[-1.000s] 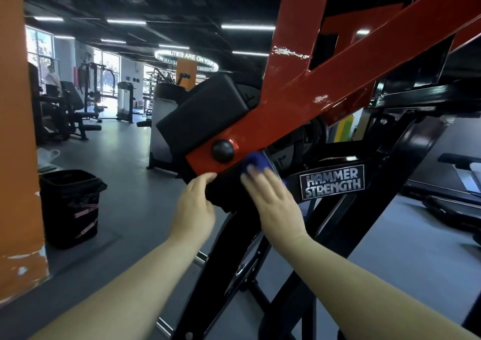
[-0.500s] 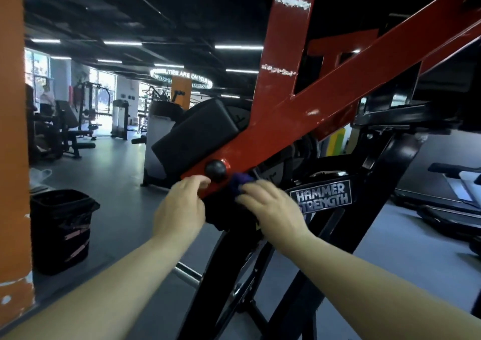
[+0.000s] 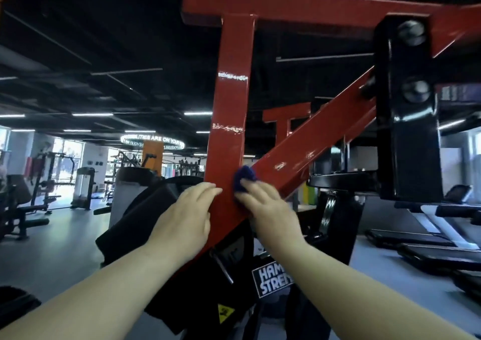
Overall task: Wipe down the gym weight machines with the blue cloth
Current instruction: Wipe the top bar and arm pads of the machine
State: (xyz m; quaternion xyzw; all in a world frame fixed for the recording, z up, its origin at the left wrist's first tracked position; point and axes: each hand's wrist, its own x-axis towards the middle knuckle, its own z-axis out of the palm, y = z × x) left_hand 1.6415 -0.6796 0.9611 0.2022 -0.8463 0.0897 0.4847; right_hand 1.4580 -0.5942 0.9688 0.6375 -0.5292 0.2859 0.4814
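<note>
One red machine frame [image 3: 229,131]; view tilted up since earlier, top crossbar now visible. Two hands: both moved higher, off black pad [image 3: 145,214]. Left hand [image 3: 182,220] flat against upright, fingers relaxed. Right hand [image 3: 270,209] presses one blue cloth [image 3: 244,179] at beam junction.

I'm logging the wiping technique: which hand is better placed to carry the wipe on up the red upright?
Probably the right hand: it presses the blue cloth against the red upright. The left hand holds no cloth, resting on the frame's edge.
</note>
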